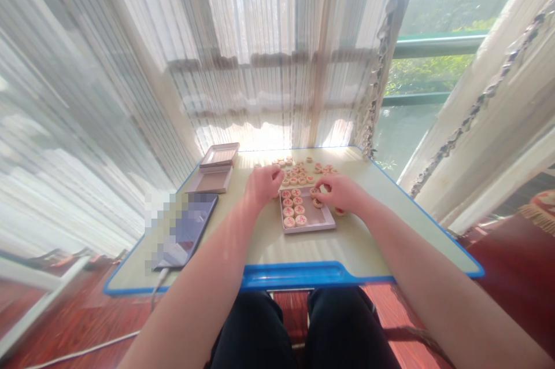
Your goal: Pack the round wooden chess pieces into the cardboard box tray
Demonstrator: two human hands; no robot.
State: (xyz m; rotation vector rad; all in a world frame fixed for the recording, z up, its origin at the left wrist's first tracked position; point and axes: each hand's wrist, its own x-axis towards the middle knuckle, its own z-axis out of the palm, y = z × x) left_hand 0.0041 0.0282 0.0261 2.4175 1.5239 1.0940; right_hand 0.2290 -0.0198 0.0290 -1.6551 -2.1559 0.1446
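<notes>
A shallow cardboard box (310, 231) stands at the middle of the table. Along its left side, round Chinese chess pieces (299, 210) with red characters lie in two columns. My right hand (344, 192) reaches over the box's right edge, thumb and fingers closed on a chess piece (314, 191) at the far right corner. Just below that sits another dark-lettered piece (318, 203). Beyond the box's far left corner, my left hand (262, 184) is held with curled fingers beside a loose cluster of pieces (298, 173); whatever it may hold is hidden.
More loose pieces (325, 169) are scattered toward the table's far edge. At the far left lie two more shallow box parts (208, 179). A tablet (191, 233) with a white cable (161, 277) rests at the left. The table (364, 253) has a blue rim; curtains hang behind it.
</notes>
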